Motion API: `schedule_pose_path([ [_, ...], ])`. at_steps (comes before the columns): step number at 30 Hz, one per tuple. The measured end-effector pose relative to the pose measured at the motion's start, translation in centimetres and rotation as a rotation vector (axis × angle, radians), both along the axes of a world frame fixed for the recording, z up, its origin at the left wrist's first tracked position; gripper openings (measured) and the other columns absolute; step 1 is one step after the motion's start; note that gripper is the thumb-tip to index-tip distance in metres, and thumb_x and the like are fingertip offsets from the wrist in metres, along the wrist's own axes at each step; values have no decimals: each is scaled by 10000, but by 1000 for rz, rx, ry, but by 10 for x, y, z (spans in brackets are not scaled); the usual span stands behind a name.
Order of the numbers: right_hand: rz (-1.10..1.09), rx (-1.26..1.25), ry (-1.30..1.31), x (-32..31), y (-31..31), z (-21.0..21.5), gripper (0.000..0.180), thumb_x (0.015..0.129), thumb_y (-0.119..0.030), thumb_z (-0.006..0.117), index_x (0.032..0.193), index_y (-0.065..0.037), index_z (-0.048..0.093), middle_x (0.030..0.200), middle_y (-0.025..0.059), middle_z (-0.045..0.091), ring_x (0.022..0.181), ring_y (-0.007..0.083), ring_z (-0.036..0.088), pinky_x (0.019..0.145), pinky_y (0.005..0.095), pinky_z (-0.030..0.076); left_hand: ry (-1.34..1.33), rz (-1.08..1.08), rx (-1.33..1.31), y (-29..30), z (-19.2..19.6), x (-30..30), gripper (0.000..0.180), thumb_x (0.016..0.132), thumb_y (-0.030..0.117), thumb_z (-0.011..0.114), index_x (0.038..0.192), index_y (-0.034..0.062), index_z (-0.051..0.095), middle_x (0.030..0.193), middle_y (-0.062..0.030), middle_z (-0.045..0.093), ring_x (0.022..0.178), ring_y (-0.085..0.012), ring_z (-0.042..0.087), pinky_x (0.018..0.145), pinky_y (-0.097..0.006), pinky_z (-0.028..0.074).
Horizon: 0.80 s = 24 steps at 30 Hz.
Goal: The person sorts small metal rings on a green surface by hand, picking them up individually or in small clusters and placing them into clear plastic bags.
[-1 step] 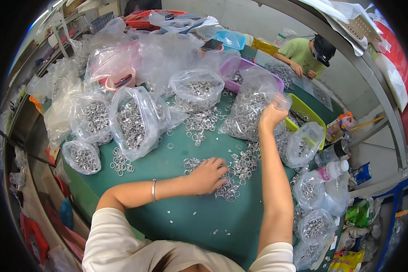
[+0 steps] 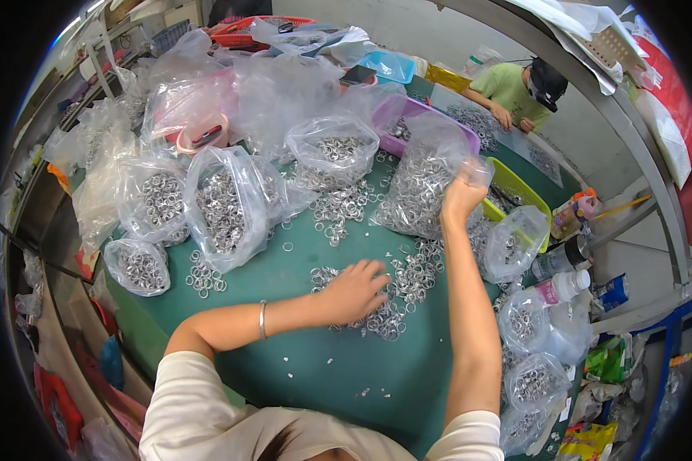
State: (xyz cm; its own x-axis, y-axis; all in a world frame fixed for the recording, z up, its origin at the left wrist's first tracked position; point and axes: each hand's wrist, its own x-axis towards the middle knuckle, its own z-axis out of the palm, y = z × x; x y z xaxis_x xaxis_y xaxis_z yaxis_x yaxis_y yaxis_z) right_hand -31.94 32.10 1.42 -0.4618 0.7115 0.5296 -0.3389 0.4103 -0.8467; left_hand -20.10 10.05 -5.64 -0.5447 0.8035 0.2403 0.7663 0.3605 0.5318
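My left hand hovers over or touches a pile of silver metal rings on the green tabletop, its fingers apart and curved a little. Farther right, my right hand is closed round the gathered edge of a large clear plastic bag filled with many such rings. That bag rests on the table, its lower edge close to a second cluster of rings. Whether any ring lies under my left palm is hidden.
Open bags of rings line the far left; smaller bags line the right edge. A purple basket and a green basket stand behind my right hand. A plastic bottle lies at right. Another person works beyond.
My left hand has moved slightly away from me over the rings. My right hand keeps its grip on the bag, almost unmoved.
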Motion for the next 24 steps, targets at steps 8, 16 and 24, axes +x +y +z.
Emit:
schedule_pose_path([
  [8, 62, 126, -256, 116, -8, -55, 316, 866, -116, 591, 1157, 2, 553, 1253, 157, 499, 1235, 261, 394, 1049, 373, 282, -62, 156, 95, 38, -17, -71, 356, 894, 166, 559, 1218, 27, 504, 1248, -174, 488, 1185, -349, 452, 979, -480, 366],
  [16, 306, 491, -639, 140, -17, -116, 433, 938, -277, 499, 1292, -28, 473, 1367, 195, 429, 1297, 374, 354, 1090, 445, 254, -115, -117, -75, 41, -39, -43, 412, 930, 129, 505, 1321, 20, 439, 1372, -205, 427, 1282, -374, 398, 1087, -451, 306],
  [24, 477, 610, -700, 218, -66, -89, 348, 913, -251, 535, 1209, -69, 549, 1346, 135, 458, 1253, 330, 408, 1052, 446, 278, 45, -320, 93, -26, -18, 6, 339, 802, 25, 564, 1141, 18, 578, 1236, -166, 538, 1149, -337, 500, 1011, -425, 376],
])
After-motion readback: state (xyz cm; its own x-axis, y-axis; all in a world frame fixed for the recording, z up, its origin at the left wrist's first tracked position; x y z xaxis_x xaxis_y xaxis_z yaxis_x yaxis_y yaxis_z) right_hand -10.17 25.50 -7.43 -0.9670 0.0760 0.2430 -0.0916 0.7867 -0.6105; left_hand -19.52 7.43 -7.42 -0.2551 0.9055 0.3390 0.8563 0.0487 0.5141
